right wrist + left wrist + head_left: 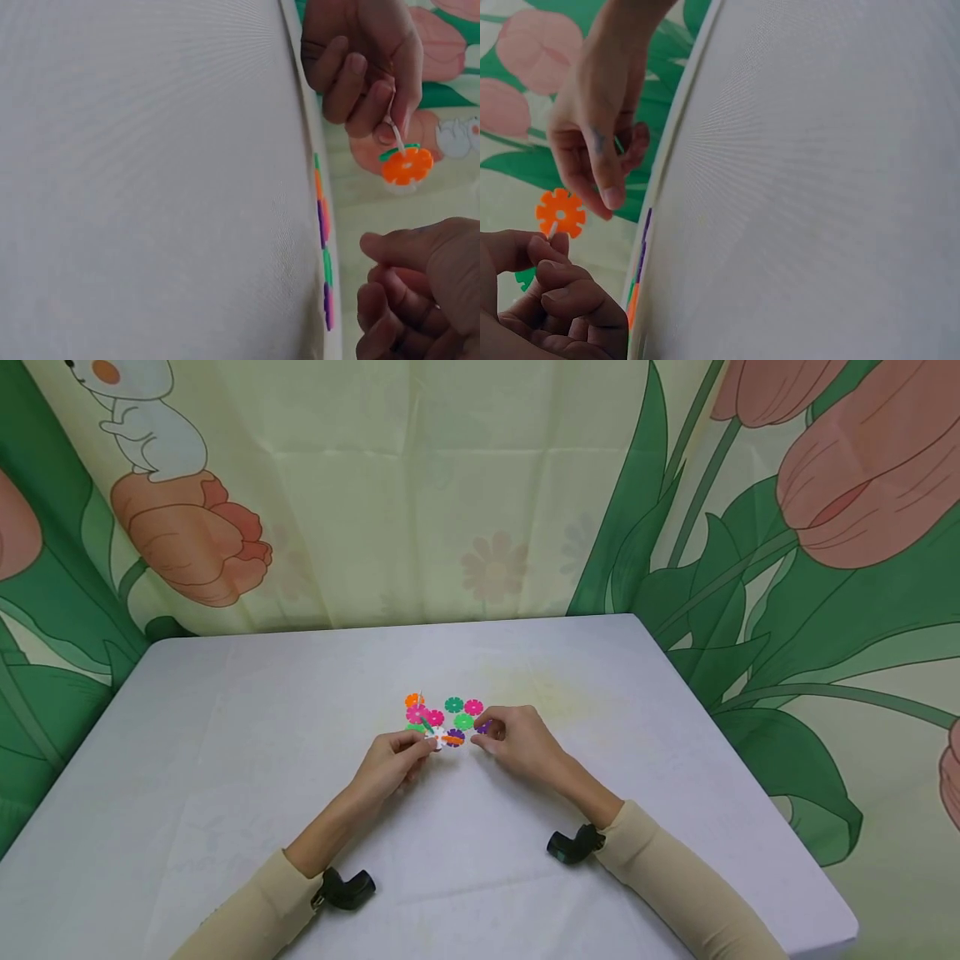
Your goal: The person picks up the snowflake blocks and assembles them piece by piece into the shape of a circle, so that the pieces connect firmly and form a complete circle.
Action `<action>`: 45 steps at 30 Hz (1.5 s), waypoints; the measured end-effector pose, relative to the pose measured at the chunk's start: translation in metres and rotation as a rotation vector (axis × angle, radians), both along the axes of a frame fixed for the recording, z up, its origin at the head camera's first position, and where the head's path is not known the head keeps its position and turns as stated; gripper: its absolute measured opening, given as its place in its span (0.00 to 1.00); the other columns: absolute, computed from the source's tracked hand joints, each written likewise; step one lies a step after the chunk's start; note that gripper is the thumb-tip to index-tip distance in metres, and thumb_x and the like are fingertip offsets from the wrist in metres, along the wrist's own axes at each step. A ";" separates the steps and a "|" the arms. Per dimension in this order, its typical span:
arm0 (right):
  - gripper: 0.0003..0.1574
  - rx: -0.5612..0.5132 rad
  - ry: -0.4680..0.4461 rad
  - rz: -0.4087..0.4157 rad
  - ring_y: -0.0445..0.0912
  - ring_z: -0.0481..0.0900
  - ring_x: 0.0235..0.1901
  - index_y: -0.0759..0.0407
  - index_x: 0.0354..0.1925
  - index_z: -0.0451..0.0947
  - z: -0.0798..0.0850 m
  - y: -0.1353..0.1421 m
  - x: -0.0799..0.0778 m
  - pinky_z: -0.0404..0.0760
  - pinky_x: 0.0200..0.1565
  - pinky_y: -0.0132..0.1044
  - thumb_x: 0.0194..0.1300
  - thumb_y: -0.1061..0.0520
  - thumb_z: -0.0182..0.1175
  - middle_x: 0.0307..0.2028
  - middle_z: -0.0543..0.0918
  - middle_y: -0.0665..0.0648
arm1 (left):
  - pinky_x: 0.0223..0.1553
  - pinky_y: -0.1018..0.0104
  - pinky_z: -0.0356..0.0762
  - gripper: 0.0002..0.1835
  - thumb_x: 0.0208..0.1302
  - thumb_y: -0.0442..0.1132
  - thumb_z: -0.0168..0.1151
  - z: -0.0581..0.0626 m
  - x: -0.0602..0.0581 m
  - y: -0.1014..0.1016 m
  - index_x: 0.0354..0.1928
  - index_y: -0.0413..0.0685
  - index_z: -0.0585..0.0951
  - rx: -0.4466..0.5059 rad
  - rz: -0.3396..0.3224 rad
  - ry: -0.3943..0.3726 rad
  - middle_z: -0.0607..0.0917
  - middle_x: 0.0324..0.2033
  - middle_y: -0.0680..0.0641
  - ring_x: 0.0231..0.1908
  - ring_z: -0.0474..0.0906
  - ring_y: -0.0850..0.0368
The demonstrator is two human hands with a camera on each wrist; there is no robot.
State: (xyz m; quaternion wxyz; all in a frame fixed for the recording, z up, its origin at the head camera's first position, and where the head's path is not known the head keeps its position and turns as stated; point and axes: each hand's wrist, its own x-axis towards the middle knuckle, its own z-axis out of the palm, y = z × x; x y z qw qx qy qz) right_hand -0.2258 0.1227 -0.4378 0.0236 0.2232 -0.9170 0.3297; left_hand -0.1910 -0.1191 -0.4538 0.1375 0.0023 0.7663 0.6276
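My left hand [393, 764] pinches a white notched plastic disc [439, 740] between thumb and fingertips. Joined to that disc are an orange notched disc [407, 166] and a green one [525, 280], both standing out past the fingertips. My right hand [521, 743] hovers just to the right, its thumb and loosely bent fingers apart with nothing between them. In the head view its fingertips overlap a purple disc [486, 727]. Beyond both hands lie several loose discs, among them a dark green one [453, 703], a pink one [473, 707] and a light green one [463, 722].
A white cloth covers the table [300, 693]. Behind it hangs a curtain [450, 485] printed with tulips and a rabbit. A black wrist camera [348, 890] sits at the left sleeve, another black camera [573, 845] at the right.
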 end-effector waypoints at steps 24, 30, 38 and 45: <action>0.24 0.043 -0.107 -0.130 0.39 0.64 0.20 0.55 0.58 0.88 -0.020 0.011 -0.020 0.63 0.29 0.32 0.69 0.47 0.73 0.18 0.72 0.47 | 0.21 0.69 0.61 0.17 0.76 0.46 0.64 0.000 0.000 -0.002 0.43 0.36 0.83 0.030 -0.032 0.002 0.73 0.22 0.53 0.23 0.65 0.59; 0.20 -0.035 -0.145 -0.154 0.40 0.63 0.20 0.56 0.53 0.89 -0.018 0.012 -0.019 0.62 0.29 0.33 0.66 0.51 0.75 0.18 0.71 0.48 | 0.23 0.69 0.62 0.17 0.76 0.46 0.64 0.000 0.000 -0.002 0.42 0.35 0.82 0.050 -0.037 0.004 0.74 0.23 0.52 0.23 0.66 0.59; 0.13 -0.092 -0.186 -0.178 0.44 0.73 0.27 0.57 0.45 0.88 -0.009 0.014 -0.017 0.69 0.30 0.33 0.63 0.55 0.77 0.26 0.80 0.53 | 0.23 0.69 0.62 0.16 0.76 0.45 0.65 -0.001 0.000 -0.003 0.43 0.35 0.82 0.053 -0.035 -0.001 0.74 0.23 0.53 0.24 0.66 0.58; 0.08 -0.077 -0.264 -0.183 0.44 0.77 0.21 0.58 0.40 0.87 -0.001 0.016 -0.016 0.73 0.28 0.32 0.66 0.56 0.75 0.28 0.83 0.54 | 0.23 0.69 0.62 0.16 0.76 0.45 0.64 -0.001 -0.001 -0.003 0.42 0.36 0.82 0.035 -0.028 0.002 0.74 0.23 0.52 0.24 0.66 0.58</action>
